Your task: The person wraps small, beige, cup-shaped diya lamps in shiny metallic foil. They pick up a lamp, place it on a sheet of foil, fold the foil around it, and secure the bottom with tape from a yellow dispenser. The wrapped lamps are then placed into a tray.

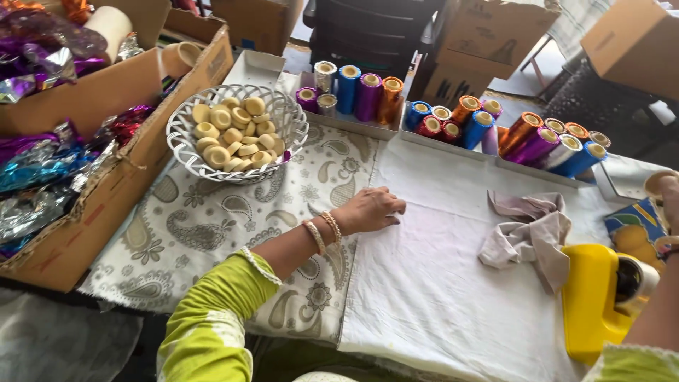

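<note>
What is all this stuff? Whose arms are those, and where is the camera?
The camera sits on a person's head and looks down, so the arms in green sleeves are their own. The left hand rests flat on a white cloth and holds nothing. The right hand is at the picture's edge, near a yellow tape dispenser; whether it holds anything cannot be seen. A white basket holds pale round pieces. Shiny coloured foil rolls stand in trays behind. A crumpled rag lies on the cloth, and cardboard boxes of shiny wrappers sit on the left.
</note>
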